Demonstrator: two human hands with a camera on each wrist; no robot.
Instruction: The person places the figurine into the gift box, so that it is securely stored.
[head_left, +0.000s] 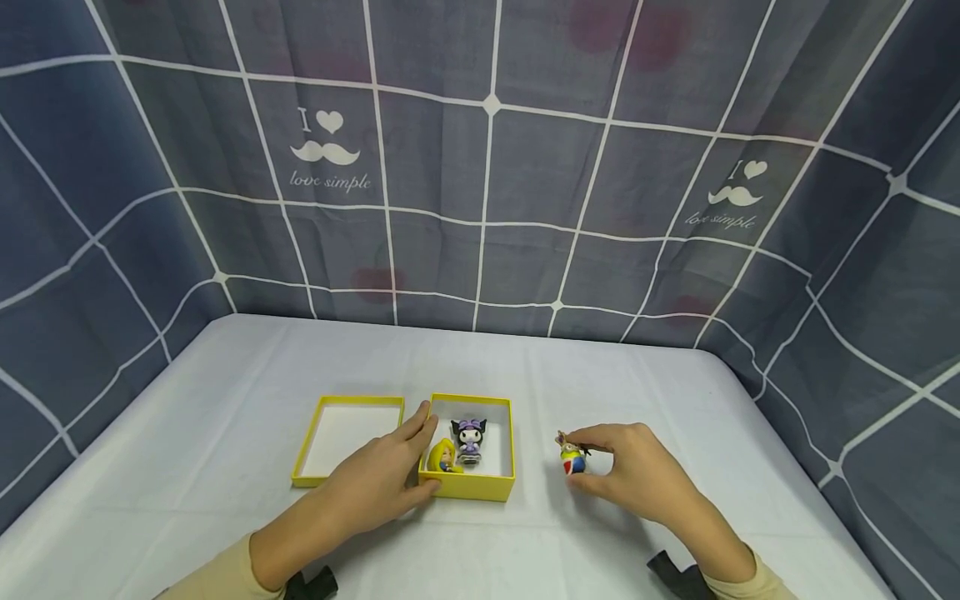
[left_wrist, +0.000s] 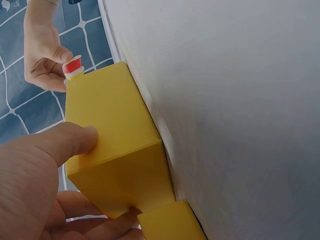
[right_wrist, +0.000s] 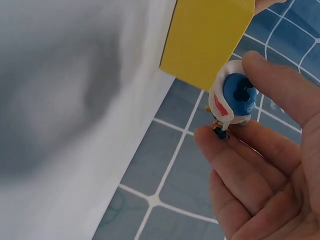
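Observation:
A small yellow open-topped box (head_left: 480, 490) with a white inside stands on the table. My left hand (head_left: 371, 483) grips it at its left side, the thumb pressed on the front wall and the other fingers along the left wall. Inside, a black-and-purple figurine (head_left: 470, 439) stands upright beside a yellow-haired figurine (head_left: 443, 456) in the front left corner. To the right of the box, my right hand (head_left: 645, 475) pinches a small figurine (head_left: 573, 461) between thumb and fingertips. In the right wrist view its underside (right_wrist: 239, 95) shows blue, white and red.
A shallow yellow-rimmed lid (head_left: 352, 429), white inside, lies to the left of the box, partly behind my left hand. White cloth covers the table (head_left: 600, 375). A dark blue checked curtain (head_left: 427, 167) hangs behind and on both sides.

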